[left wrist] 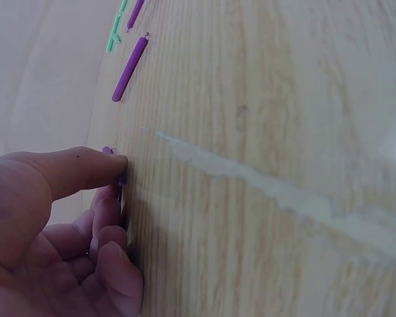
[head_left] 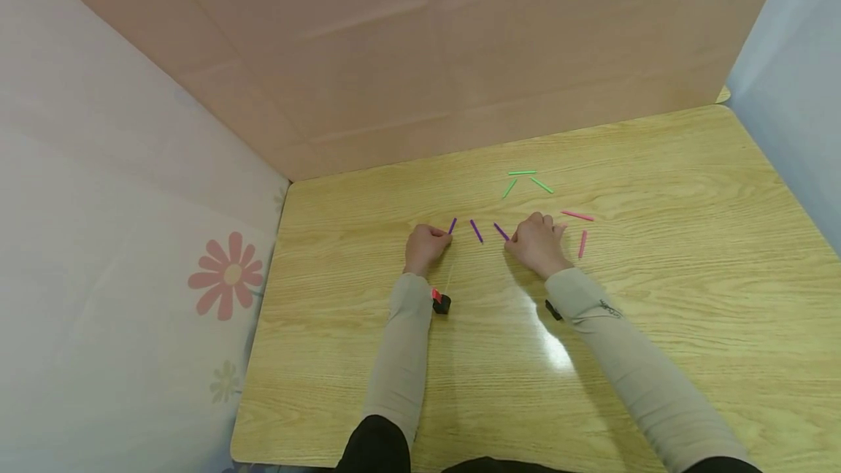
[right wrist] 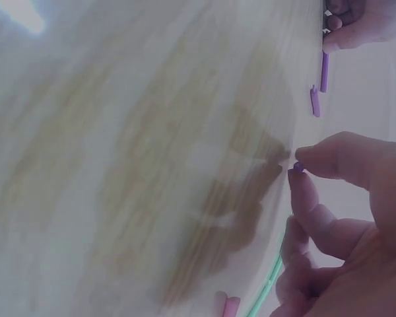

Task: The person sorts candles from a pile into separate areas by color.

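Between thumb and fingers, my left hand (head_left: 427, 247) pinches the lower end of a thin purple candle (head_left: 452, 225). In the left wrist view only the tip of that candle (left wrist: 107, 150) shows past the thumb. My right hand (head_left: 540, 243) pinches another purple candle (head_left: 501, 231) by its near end, at thumb and index fingertip. The right wrist view shows just the small end of it (right wrist: 299, 167). A third purple candle (head_left: 476, 231) lies slanted on the table between the hands, with a short wick nub at one end.
Behind the purple ones lie green candles (head_left: 522, 173) on the wooden table (head_left: 342, 254). Pink candles (head_left: 577, 216) lie right of my right hand. Dark wrist devices (head_left: 442, 304) sit by both sleeves. Cloth panels stand at the back (head_left: 427, 57) and sides.
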`<state>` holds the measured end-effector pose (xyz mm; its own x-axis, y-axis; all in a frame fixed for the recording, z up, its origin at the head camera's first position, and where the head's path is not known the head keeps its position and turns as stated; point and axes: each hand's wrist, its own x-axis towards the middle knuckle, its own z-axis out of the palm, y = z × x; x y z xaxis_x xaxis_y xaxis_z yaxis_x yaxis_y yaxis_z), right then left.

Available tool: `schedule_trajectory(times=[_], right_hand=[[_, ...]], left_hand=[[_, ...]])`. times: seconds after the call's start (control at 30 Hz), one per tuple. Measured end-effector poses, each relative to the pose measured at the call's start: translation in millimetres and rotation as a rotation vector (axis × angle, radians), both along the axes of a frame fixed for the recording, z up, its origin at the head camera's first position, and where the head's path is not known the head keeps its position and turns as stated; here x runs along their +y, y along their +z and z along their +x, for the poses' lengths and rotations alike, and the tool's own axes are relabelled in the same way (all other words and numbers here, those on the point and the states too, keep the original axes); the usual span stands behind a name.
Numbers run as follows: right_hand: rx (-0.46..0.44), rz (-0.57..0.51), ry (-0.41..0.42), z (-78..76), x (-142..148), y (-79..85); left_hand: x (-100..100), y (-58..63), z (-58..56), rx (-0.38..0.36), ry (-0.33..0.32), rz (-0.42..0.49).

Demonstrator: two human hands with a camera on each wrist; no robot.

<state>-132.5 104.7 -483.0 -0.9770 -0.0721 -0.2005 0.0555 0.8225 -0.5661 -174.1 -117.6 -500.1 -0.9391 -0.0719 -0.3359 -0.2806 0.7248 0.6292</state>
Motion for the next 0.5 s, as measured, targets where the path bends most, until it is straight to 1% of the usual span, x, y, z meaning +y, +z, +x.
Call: schedule_trajectory(times=[0.1,0.33,0.5], right_hand=[[0.025,0.002,0.008,-2.3,0.7,-1.5],[0.082,0.029,0.078,-7.9,3.7,-2.3],[0.107,0.065,0.11,-11.4,6.5,-2.4]], left_hand=[[-0.1,0.5,-0.1,0.0,0.001,-0.004],[-1.0,0.4,0.1,0.007,-0.004,-0.01],[-0.9,0.3,0.3,0.012,-0.006,-0.01]])
